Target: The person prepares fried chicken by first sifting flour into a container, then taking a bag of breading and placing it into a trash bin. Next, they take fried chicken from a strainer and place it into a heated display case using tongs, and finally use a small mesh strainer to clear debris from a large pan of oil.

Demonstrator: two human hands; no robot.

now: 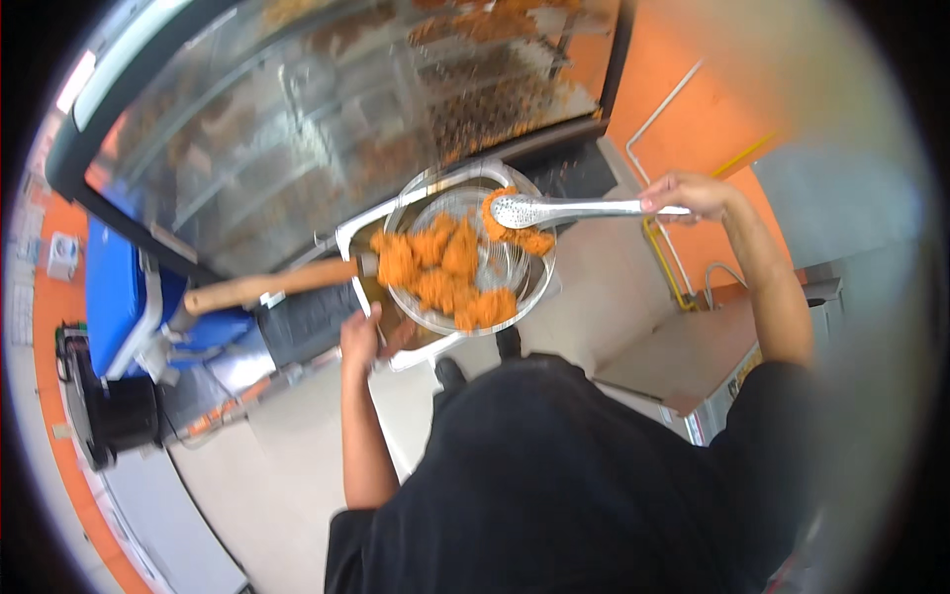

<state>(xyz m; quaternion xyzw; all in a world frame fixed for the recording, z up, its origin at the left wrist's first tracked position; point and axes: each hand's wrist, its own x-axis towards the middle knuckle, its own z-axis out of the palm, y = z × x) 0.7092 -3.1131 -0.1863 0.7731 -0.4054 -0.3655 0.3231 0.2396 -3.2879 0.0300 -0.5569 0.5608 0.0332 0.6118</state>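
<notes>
My left hand [358,343] grips the near left rim of a white-rimmed tub [427,355], its thumb along the edge. Over the tub sits a round wire strainer [548,271] with a long wooden handle [274,286] that points left. Several pieces of orange-brown, crumbed fried food [460,256], which look like fried chicken, lie in the strainer. In my right hand [689,197] are metal tongs [575,209] with a perforated head. The head lies over a breaded piece [501,194] at the strainer's right side; whether both jaws clasp it is hidden.
A glass-fronted display cabinet [326,141] with fried food on racks stands just beyond the tub. To the left are a blue bin [115,289] and a black appliance [122,416]. At right, a brown-topped counter [683,356] stands by an orange wall [660,96] with pipes.
</notes>
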